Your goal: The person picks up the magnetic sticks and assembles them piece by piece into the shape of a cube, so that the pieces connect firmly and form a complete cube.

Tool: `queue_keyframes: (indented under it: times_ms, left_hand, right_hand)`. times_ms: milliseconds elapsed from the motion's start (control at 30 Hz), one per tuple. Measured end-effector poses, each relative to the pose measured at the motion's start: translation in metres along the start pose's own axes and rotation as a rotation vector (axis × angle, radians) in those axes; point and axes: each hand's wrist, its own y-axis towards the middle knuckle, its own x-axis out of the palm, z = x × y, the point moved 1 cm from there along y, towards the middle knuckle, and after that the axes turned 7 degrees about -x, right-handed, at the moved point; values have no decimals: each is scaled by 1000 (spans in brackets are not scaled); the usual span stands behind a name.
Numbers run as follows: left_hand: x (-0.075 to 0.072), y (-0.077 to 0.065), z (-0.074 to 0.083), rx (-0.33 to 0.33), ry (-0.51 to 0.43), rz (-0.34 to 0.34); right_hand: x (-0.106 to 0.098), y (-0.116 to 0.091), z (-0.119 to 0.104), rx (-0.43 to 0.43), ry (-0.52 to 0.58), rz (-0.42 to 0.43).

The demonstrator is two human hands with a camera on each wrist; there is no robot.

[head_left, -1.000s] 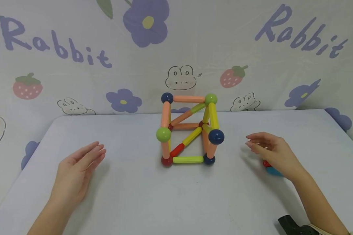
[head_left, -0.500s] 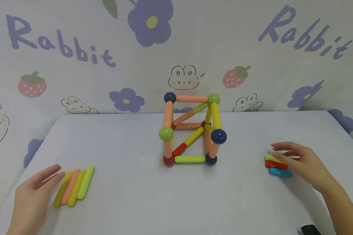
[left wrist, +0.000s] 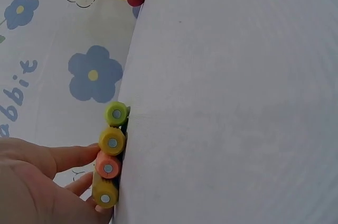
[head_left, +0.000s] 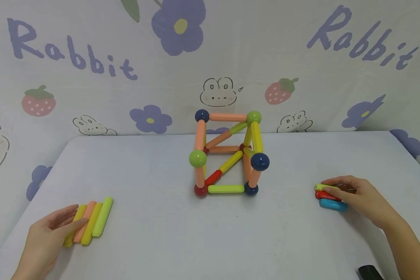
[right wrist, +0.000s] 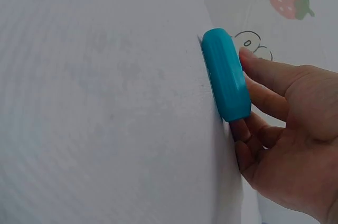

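Observation:
At the left of the head view, my left hand (head_left: 49,233) grips a row of magnetic rods. Its thumb lies over the orange rod (head_left: 90,212), and the fingers are at the far side of the outer yellow rod (head_left: 79,213). Another yellow rod (head_left: 92,225) and a light green rod (head_left: 103,217) complete that row, whose ends show in the left wrist view. On the right, my right hand (head_left: 369,202) pinches a lime rod (head_left: 321,187) between thumb and fingers. The red rod (head_left: 322,195) lies against it, under the thumb; the blue rod (right wrist: 227,76) is nearest me.
Mid-table stands a cube-like frame of rods and balls, with a green ball (head_left: 197,159) and a dark blue ball (head_left: 260,161) at its near upper corners. A black object (head_left: 369,272) lies at the lower right edge. A printed cloth (head_left: 238,46) hangs behind the white table (head_left: 210,241).
Both hands have moved outward from beside the frame to the rods at left and right. In the last half second, thumbs and fingers have come down onto the rods. The frame stays put.

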Motion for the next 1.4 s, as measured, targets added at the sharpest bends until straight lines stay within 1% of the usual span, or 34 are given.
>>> queue_keyframes:
  times_ms: [100, 167, 267, 467, 533, 600, 667, 733, 833, 900, 1000, 1200, 1300, 1400]
  left_hand:
    - [0, 0, 0, 2, -20, 30]
    - [0, 0, 0, -9, -57, 50]
    - [0, 0, -1, -26, -87, 65]
    - [1, 0, -1, -43, -64, 90]
    - [2, -3, 2, -34, -65, 104]
    - [2, -7, 6, -8, -65, 126]
    - [2, -13, 10, 39, -50, 141]
    - [3, -17, 12, 108, -47, 148]
    - [7, -24, 19, 220, -52, 125]
    - [13, -28, 26, 275, -66, 94]
    - [22, -35, 38, 350, -65, 46]
    - [48, -54, 63, 493, -19, -38]
    - [62, -64, 74, 532, -19, -102]
    - [74, -73, 82, 566, -41, -177]
  right_hand:
    - [0, 1, 2, -2, -6, -5]
    - [1, 2, 4, 2, -6, 0]
    - [2, 4, 6, 5, -20, 14]
    - [4, 6, 4, 23, -67, 35]
    - [4, 6, 2, 24, -68, 41]
    - [5, 6, 1, 13, -61, 57]
    - [6, 7, 0, -1, -53, 78]
    - [6, 8, -2, -25, -39, 96]
    - [7, 9, -8, -60, -34, 119]
    - [7, 9, -13, -82, -30, 130]
    - [7, 10, -23, -103, -44, 152]
    - [12, 14, -44, -121, -57, 163]
    - [16, 16, -53, -144, -37, 152]
    - [18, 16, -63, -162, -18, 140]
